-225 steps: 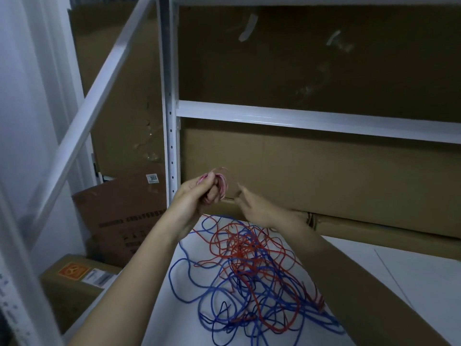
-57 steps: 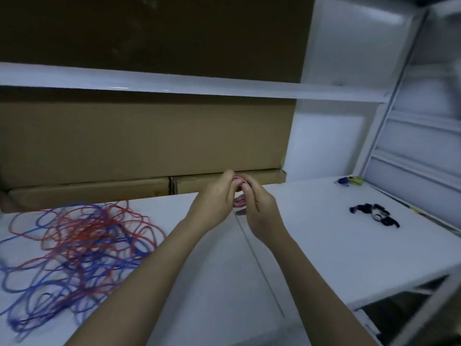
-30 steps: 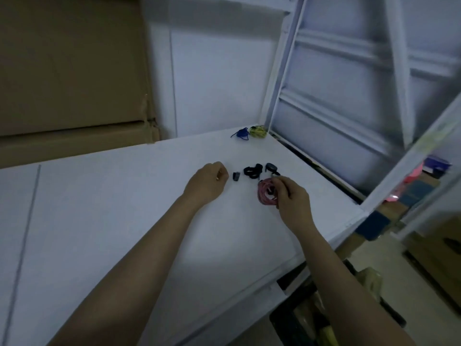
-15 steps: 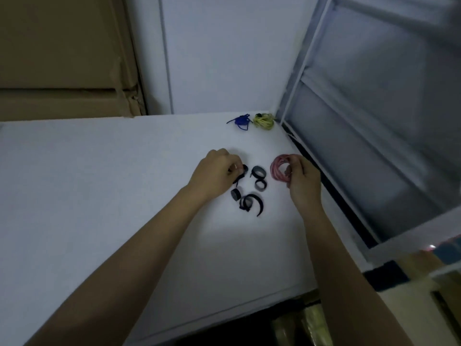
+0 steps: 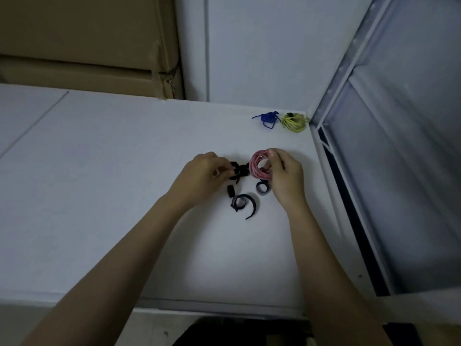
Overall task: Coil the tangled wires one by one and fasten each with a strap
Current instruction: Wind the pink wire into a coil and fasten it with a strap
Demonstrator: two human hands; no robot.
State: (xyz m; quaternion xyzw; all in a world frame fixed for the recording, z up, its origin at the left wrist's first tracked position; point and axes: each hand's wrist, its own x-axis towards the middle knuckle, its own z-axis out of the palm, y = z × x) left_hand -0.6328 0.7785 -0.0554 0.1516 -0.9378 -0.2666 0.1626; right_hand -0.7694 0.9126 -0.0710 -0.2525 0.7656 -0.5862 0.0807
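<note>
The step in hand, as judged from the layout, is fastening the pink coil with a strap

1. The left hand [image 5: 202, 177] has its fingers curled and pinches a black strap [image 5: 238, 171] just above the white table [image 5: 99, 196]. Open the strap to its full length before it meets the coil; a strap that stays curled is likely to stick to itself.

2. Three loose straps [image 5: 243, 204] lie on the table just in front of both hands. Leave them flat and apart, so that only one strap lifts at a time.

3. The pink coil [image 5: 259, 167] stands on edge beside the held strap, nearly touching it. Pass the strap through the middle of the coil, wrap it across all the turns and press the end closed.

4. The right hand [image 5: 284, 176] grips the coil, thumb on top of the turns and fingers curled through and behind them. Hold this grip until the strap is closed, or the turns may spring apart.

5. A blue bundle [image 5: 267, 118] and a yellow bundle [image 5: 293, 122] lie together at the far right corner of the table. Place the finished coil beside them
</note>
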